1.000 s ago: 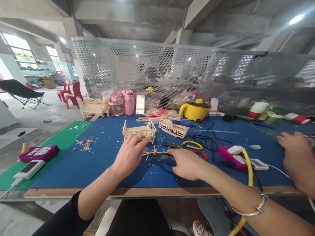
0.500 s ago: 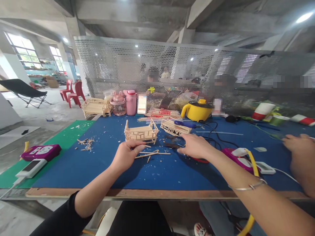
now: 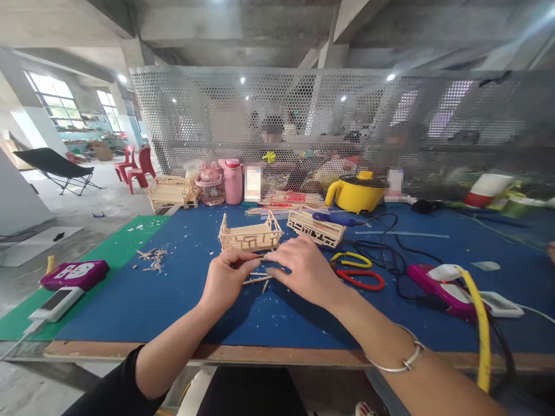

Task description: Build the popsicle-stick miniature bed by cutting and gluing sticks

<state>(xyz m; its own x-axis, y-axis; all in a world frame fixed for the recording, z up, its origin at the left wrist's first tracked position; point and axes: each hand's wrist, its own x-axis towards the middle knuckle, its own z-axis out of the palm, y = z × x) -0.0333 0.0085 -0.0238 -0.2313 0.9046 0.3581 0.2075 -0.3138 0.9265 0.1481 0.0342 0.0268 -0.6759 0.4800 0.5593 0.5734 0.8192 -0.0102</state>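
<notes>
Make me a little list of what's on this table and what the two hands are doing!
left hand: pinching thin wooden sticks over the blue mat
right hand: fingers meet the left hand's at the same sticks
behind hands: stick frame, second frame
right of hands: scissors, yellow handle and red handle
far edge: yellow pot, pink bottle
left: wood scraps

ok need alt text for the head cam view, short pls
Two bare hands, left hand and right hand, meet over thin wooden sticks on a blue mat, just before a small stick-built frame; pliers lie to the right.
</notes>
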